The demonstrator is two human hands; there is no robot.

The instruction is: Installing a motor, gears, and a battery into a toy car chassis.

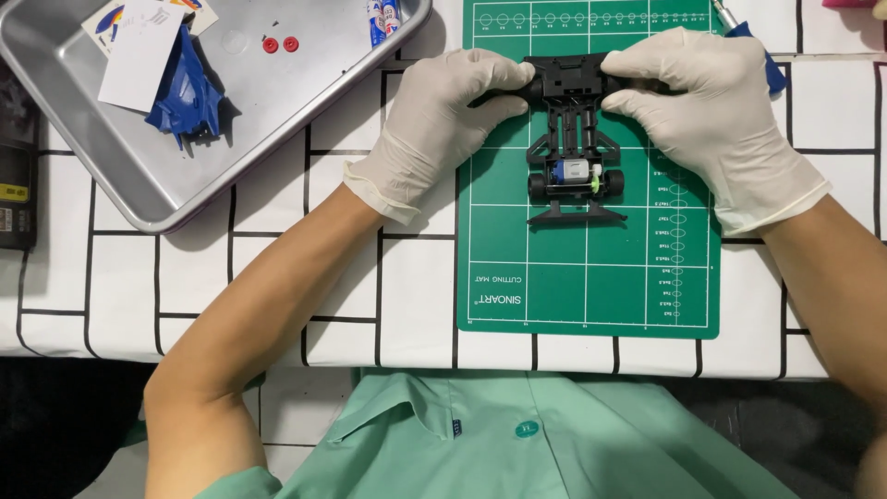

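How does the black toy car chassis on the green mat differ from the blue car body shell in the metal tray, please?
The black chassis is gripped at its far end by the gloved left hand and right hand; the blue body shell lies untouched. The chassis sits on the green cutting mat, the shell in the metal tray. The chassis shows wheels and a small motor; the shell shows none. Both look like plastic model-car parts.

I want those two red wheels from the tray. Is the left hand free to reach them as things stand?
Probably not at once: the left hand is gripping the black chassis together with the right hand. Once it lets go, the way to the red wheels in the tray looks open.
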